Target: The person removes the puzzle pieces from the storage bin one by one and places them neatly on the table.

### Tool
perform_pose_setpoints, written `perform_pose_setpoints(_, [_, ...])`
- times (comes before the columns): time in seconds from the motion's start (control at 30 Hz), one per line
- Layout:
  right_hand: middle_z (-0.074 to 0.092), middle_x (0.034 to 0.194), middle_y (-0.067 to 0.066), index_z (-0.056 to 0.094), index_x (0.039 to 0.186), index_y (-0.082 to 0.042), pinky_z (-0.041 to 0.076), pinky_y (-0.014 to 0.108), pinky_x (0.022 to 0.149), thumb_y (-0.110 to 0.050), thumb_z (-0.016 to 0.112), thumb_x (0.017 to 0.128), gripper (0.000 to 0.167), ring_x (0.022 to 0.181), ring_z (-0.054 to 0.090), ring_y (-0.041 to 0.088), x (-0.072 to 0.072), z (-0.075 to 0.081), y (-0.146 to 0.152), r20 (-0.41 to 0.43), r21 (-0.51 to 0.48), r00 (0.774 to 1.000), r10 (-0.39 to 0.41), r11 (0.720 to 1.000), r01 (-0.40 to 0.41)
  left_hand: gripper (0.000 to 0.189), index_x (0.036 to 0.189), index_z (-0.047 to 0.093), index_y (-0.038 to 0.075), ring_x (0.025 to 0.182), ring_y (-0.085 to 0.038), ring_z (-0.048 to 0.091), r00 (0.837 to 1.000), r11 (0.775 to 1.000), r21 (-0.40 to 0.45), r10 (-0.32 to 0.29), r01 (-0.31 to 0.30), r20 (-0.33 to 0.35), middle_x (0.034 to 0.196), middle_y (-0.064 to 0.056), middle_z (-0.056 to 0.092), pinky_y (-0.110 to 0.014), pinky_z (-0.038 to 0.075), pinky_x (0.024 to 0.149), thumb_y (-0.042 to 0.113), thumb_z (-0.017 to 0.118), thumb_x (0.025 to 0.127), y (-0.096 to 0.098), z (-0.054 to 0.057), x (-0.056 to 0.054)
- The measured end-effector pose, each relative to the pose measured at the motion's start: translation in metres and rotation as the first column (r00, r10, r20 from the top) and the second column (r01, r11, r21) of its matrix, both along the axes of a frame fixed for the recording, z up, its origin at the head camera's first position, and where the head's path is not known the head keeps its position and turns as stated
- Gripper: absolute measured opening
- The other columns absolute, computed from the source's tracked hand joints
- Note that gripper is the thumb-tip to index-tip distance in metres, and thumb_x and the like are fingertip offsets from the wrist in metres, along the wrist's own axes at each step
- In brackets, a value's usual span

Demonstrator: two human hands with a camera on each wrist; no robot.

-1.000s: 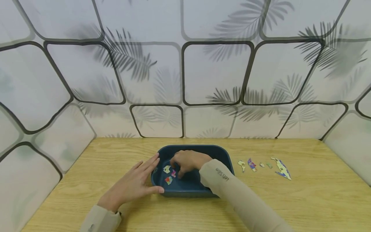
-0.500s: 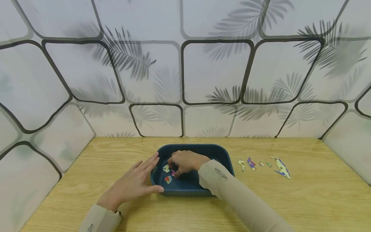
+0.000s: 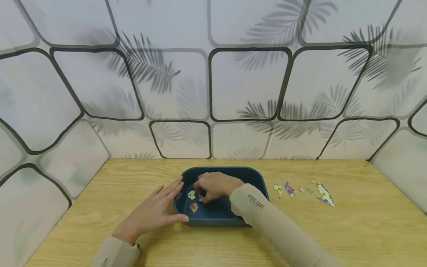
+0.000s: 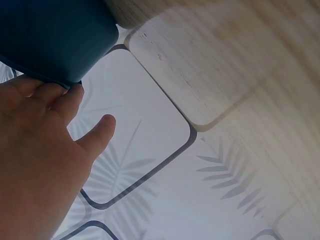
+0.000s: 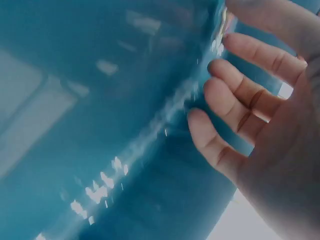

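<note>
My left hand steadies the dark blue plastic bin from its left end. Its fingertips touch the rim at the back left, and the thumb rests by the front left corner; in the left wrist view, the fingers press the bin's outer wall. Inside the bin, my right hand has its thumb and index finger at a small pink paper cutout, pinching it. The right wrist view shows the other fingers loosely bent. Left of that hand, a pale yellow cutout and a red and green cutout lie on the bin floor.
To the right of the bin, several cutouts lie in a row on the wooden table: a pale one, a purple and red one, small ones, and a long yellow and blue one. A patterned wall stands behind.
My right thumb has closed in on the index finger around the pink cutout. The left hand, the bin and the other cutouts stay in place.
</note>
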State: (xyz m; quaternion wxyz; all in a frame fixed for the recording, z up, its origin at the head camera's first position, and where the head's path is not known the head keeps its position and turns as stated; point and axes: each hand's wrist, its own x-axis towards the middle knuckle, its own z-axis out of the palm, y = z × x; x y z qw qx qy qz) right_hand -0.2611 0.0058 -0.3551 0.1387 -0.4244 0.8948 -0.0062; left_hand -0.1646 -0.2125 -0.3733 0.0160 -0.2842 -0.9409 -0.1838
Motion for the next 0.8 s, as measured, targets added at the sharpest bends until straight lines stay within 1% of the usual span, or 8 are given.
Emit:
perform_pose_setpoints(0.23, [0.054, 0.094, -0.008, 0.070, 0.103, -0.021, 0.049, 0.031, 0.078, -0.028, 0.080, 0.090, 0.018, 0.085, 0.052, 0.012, -0.002, 0.010, 0.011, 0.018, -0.037, 1.000, -0.009, 0.999, 0.010, 0.100, 0.154, 0.036, -0.008, 0.141, -0.038, 0.042, 0.999, 1.000, 0.003, 0.002, -0.002, -0.033, 0.163, -0.018, 0.028, -0.067, 0.031, 0.111, 0.066, 0.061, 0.091, -0.001, -0.001, 0.001])
perform_pose_setpoints(0.47, [0.056, 0.099, -0.003, 0.071, 0.107, -0.017, 0.050, 0.034, 0.080, -0.026, 0.080, 0.090, 0.021, 0.089, 0.054, 0.014, -0.003, 0.021, 0.026, 0.026, -0.079, 1.000, 0.017, 0.997, -0.014, 0.100, 0.153, 0.036, -0.008, 0.141, -0.038, 0.042, 0.999, 1.000, -0.001, 0.001, -0.001, -0.041, 0.164, -0.018, 0.028, -0.067, 0.031, 0.111, 0.066, 0.061, 0.091, -0.001, -0.002, 0.001])
perform_pose_setpoints(0.6, [0.055, 0.096, -0.002, 0.071, 0.108, -0.015, 0.049, 0.033, 0.078, -0.023, 0.079, 0.090, 0.021, 0.087, 0.052, 0.016, -0.004, 0.026, 0.035, 0.019, -0.094, 0.999, 0.031, 0.995, -0.030, 0.100, 0.153, 0.036, -0.008, 0.141, -0.038, 0.042, 0.999, 1.000, -0.001, -0.002, 0.002, -0.045, 0.164, -0.018, 0.028, -0.067, 0.032, 0.111, 0.067, 0.061, 0.091, 0.000, -0.002, 0.000])
perform_pose_setpoints(0.8, [0.052, 0.090, -0.001, 0.069, 0.101, -0.014, 0.046, 0.032, 0.076, -0.021, 0.080, 0.088, 0.019, 0.083, 0.049, 0.016, -0.007, 0.031, 0.048, 0.001, -0.122, 0.998, 0.057, 0.991, -0.056, 0.100, 0.154, 0.035, -0.007, 0.141, -0.038, 0.041, 1.000, 1.000, 0.001, 0.005, -0.005, -0.022, 0.164, -0.018, 0.027, -0.067, 0.030, 0.112, 0.066, 0.061, 0.091, 0.000, -0.002, 0.001])
